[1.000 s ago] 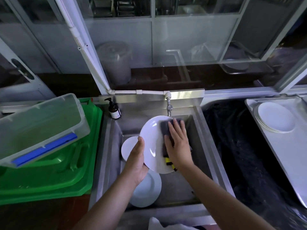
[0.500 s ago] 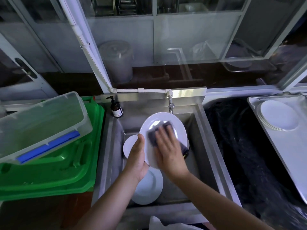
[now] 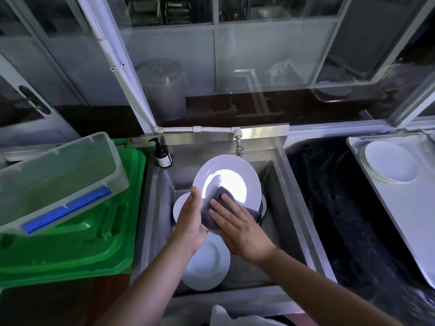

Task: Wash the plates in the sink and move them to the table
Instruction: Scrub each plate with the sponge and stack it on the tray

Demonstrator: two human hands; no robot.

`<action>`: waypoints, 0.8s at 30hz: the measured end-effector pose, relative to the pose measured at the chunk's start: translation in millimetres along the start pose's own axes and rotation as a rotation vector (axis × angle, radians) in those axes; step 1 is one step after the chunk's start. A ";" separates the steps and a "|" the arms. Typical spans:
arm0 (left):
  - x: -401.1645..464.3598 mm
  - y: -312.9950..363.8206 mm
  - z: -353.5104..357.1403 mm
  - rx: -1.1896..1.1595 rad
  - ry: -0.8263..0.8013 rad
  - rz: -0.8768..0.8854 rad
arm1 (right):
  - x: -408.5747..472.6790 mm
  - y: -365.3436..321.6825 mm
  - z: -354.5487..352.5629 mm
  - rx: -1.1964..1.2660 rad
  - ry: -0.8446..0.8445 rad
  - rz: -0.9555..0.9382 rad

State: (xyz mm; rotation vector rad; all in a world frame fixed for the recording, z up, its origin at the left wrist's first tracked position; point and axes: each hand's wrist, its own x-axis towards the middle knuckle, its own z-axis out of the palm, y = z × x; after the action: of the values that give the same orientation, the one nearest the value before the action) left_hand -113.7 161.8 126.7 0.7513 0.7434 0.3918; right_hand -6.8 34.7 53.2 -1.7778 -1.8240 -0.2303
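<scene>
Gripping the stiff, slippery, breakable plate (image 3: 231, 170) by its rim, my left hand (image 3: 190, 220) steadies it; right hand (image 3: 237, 222) fingers press the sponge (image 3: 211, 208) flat.

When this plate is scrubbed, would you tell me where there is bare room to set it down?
The metal tray on the right is bare in front of its stack of plates. The sink is crowded: plates lie under both hands, with only a bare strip along its right wall. The left side is taken up by the clear bin on green lids.
</scene>
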 end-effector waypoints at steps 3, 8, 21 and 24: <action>0.3 2.0 0.2 0.002 -0.001 0.006 | 1.6 26.7 -5.9 -0.013 0.089 0.292; 2.8 5.7 7.0 0.009 0.044 -0.024 | 2.7 2.2 6.3 0.019 0.188 0.392; -1.5 13.0 1.1 -0.005 0.130 0.005 | -18.5 21.1 -9.2 -0.042 0.050 0.301; -1.4 9.6 5.0 -0.017 0.162 -0.043 | -22.7 -13.0 -4.0 0.060 0.005 0.126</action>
State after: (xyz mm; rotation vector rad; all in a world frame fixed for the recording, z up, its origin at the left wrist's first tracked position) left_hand -111.5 165.1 136.9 0.6921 0.9062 0.4232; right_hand -19.3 11.9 48.5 -1.8399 -1.6908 -0.1291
